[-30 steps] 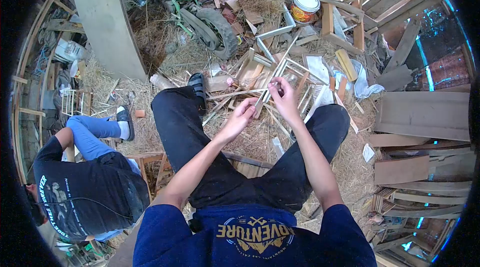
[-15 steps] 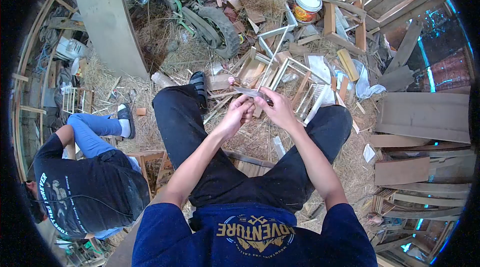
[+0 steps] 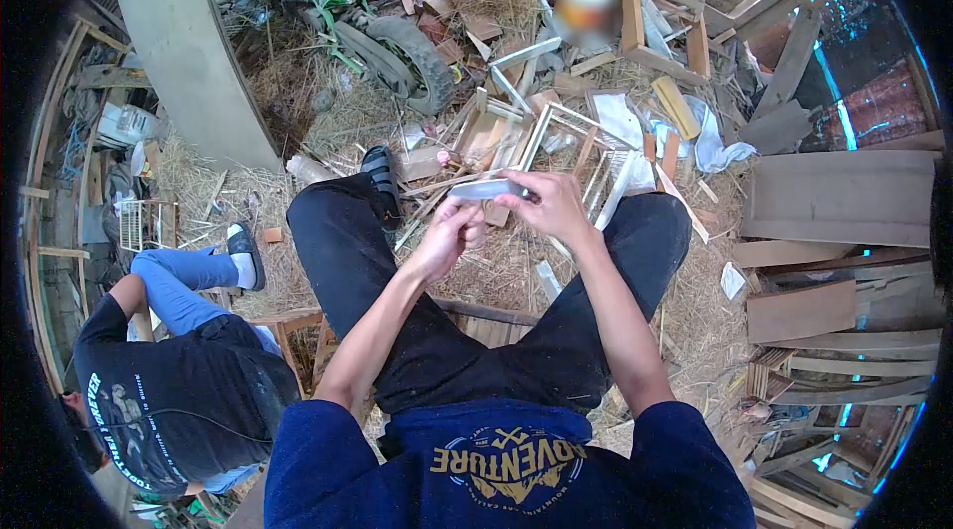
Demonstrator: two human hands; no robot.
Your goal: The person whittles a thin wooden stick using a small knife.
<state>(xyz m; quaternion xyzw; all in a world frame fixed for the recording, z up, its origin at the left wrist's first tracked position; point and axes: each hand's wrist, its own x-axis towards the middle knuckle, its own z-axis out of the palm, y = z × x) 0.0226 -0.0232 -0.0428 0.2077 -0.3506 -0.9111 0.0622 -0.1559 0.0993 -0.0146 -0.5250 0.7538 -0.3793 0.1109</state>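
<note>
A knife point(image 3: 483, 190) with a broad, shiny blade is in my right hand point(image 3: 552, 207), its fingers wrapped round the handle end. The blade points left, above my left hand point(image 3: 449, 239), and its tip is close to the left thumb. My left hand is closed with thumb and fingers pressed together; whatever it pinches is too small or hidden to name. Both hands are raised between my spread knees, over the straw-covered floor. Just beyond them on the floor lie light wooden frames point(image 3: 541, 140) and loose sticks.
At my left sits another person point(image 3: 184, 395) in a dark shirt and blue trousers. A bike wheel point(image 3: 415, 63), a tall board point(image 3: 184, 43) and a paint bucket point(image 3: 584, 15) are ahead. Planks point(image 3: 839, 201) are stacked along the right wall. Straw and wood scraps litter the floor.
The knife blade has turned to show a broader face and shifted slightly left. My left hand has dropped a little lower and left. The whole view has shifted slightly.
</note>
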